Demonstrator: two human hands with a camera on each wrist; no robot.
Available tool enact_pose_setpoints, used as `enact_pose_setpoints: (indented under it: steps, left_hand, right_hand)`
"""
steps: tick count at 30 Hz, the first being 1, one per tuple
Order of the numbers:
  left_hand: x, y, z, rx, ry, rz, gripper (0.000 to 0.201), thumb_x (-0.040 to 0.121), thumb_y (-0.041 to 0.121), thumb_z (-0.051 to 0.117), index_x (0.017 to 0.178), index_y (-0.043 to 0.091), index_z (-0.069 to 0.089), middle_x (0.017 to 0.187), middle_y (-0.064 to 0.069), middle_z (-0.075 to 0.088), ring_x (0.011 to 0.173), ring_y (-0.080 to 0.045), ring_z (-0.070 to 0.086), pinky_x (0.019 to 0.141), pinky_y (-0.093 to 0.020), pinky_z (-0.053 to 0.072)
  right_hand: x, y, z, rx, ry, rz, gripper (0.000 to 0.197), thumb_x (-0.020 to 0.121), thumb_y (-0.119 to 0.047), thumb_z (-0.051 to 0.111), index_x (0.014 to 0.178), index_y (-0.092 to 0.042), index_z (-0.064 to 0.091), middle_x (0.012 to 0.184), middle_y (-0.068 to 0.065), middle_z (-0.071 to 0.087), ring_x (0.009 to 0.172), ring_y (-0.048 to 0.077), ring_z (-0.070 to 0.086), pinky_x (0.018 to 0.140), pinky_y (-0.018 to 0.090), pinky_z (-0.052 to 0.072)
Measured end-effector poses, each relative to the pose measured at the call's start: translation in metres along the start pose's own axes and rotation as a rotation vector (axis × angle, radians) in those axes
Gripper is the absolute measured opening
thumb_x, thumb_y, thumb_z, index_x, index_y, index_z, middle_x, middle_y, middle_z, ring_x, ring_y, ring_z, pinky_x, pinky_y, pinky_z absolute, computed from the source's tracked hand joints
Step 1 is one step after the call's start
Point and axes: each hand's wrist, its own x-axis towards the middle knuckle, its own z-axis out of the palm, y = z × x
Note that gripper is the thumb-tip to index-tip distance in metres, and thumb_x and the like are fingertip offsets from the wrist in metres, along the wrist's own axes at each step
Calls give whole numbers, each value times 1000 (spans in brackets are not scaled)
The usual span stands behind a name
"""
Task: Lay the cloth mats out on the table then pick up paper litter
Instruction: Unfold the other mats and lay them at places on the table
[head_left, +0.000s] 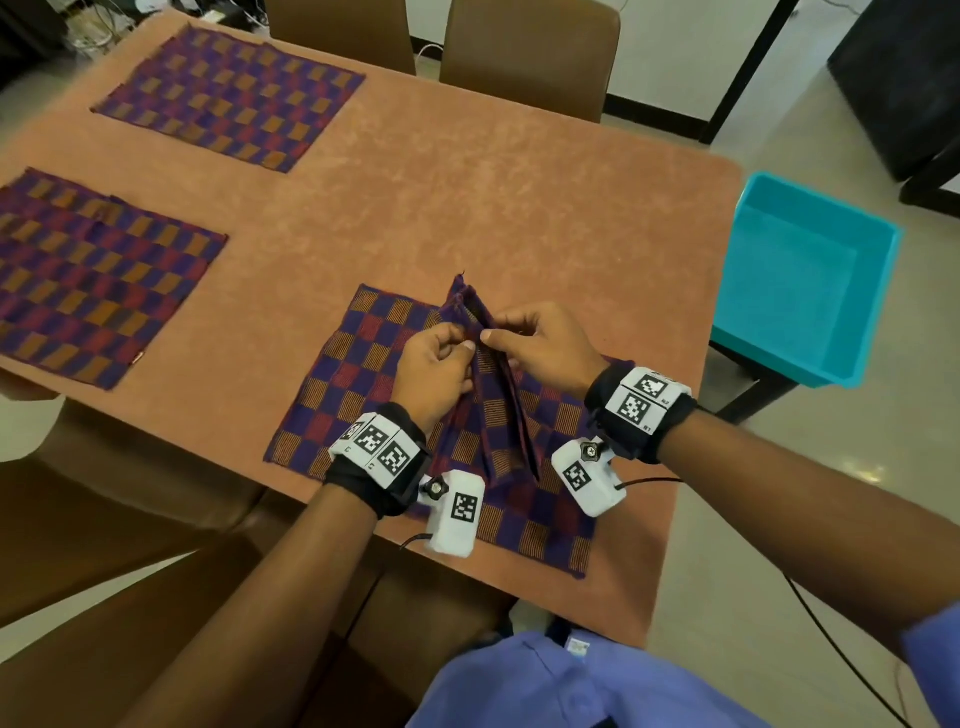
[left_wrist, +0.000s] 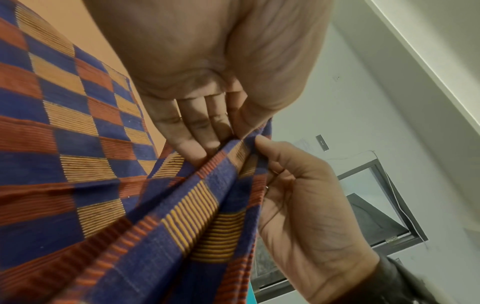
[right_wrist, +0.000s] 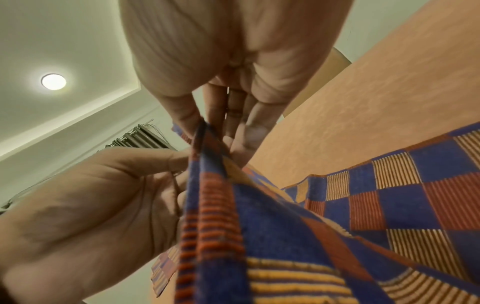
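A folded checked cloth mat in purple, red and orange is lifted off the table's front edge, its top edge bunched between both hands. My left hand pinches that edge from the left, and my right hand pinches it from the right. The left wrist view shows the left fingers and the right hand meeting on the folded mat. It hangs over another mat lying flat beneath it. Two more mats lie spread, one at the far left and one at the near left. No paper litter shows.
The table has an orange-brown top, bare across its middle and right. A teal plastic bin stands just off the right edge. Brown chairs stand at the far side, with another chair at the near left.
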Motion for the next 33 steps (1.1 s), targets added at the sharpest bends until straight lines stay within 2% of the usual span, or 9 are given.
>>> enact_pose_setpoints:
  steps: [6, 11, 15, 18, 22, 24, 26, 30, 33]
  left_hand:
    - [0, 2, 2, -103, 26, -89, 18, 96, 9, 43, 83, 15, 54, 87, -15, 52, 79, -29, 51, 76, -53, 51]
    - [5, 0, -4, -116, 126, -104, 26, 91, 14, 45, 67, 23, 47, 74, -12, 48, 66, -24, 48, 70, -46, 45]
    - [12, -5, -26, -97, 238, -40, 35, 96, 6, 41, 66, 20, 52, 64, 0, 59, 55, -15, 56, 48, -25, 46]
    - [17, -13, -48, -156, 286, -54, 35, 95, 5, 43, 69, 20, 62, 79, -6, 70, 77, -28, 66, 70, -38, 56]
    - [24, -25, -68, -71, 386, -121, 30, 95, 3, 43, 76, 22, 55, 68, 3, 70, 64, -16, 64, 56, -30, 52]
    - [28, -35, -69, 36, 385, -172, 15, 93, 8, 49, 94, 20, 58, 91, -9, 71, 83, -26, 65, 72, -40, 55]
    - [29, -44, -66, 239, 299, -268, 30, 93, 21, 56, 122, 18, 50, 99, -7, 66, 97, -30, 62, 87, -44, 51]
    - [23, -53, -55, 626, 233, -120, 55, 87, 36, 63, 135, 17, 42, 133, -13, 49, 121, -32, 49, 100, -50, 43]
    - [20, -52, -44, 775, 131, -17, 48, 88, 31, 62, 132, 16, 47, 133, -13, 47, 121, -32, 49, 100, -47, 43]
  right_hand:
    - [-1, 3, -12, 63, 78, 15, 20, 96, -7, 55, 93, -3, 74, 51, -16, 60, 46, -3, 49, 54, 18, 38]
    - [9, 19, -30, 86, 234, 16, 20, 96, -13, 53, 88, -14, 71, 79, 6, 71, 67, 15, 64, 65, 33, 52]
    - [8, 22, -58, 121, 331, 13, 23, 99, -10, 49, 90, -21, 67, 89, 3, 72, 83, 20, 69, 79, 40, 58]
    - [3, 25, -81, 173, 390, 58, 21, 100, -7, 47, 97, -17, 66, 92, 2, 71, 79, 10, 70, 74, 28, 58]
    - [-8, 45, -92, 146, 408, 136, 24, 98, -5, 49, 91, -22, 65, 82, 0, 70, 67, 4, 68, 63, 20, 54]
    - [-13, 62, -85, 123, 356, 212, 25, 97, -3, 50, 90, -24, 62, 75, -4, 70, 63, 5, 67, 62, 23, 54]
    - [-14, 82, -74, 53, 309, 329, 21, 95, -4, 54, 94, -25, 60, 72, -4, 69, 59, 4, 66, 59, 26, 52]
    - [-8, 119, -64, -347, 268, 396, 19, 87, -34, 64, 103, -23, 64, 96, -1, 69, 86, 19, 66, 73, 33, 51]
    - [-5, 113, -63, -382, 334, 315, 19, 84, -32, 70, 97, -18, 68, 104, 0, 60, 92, 18, 62, 77, 29, 47]
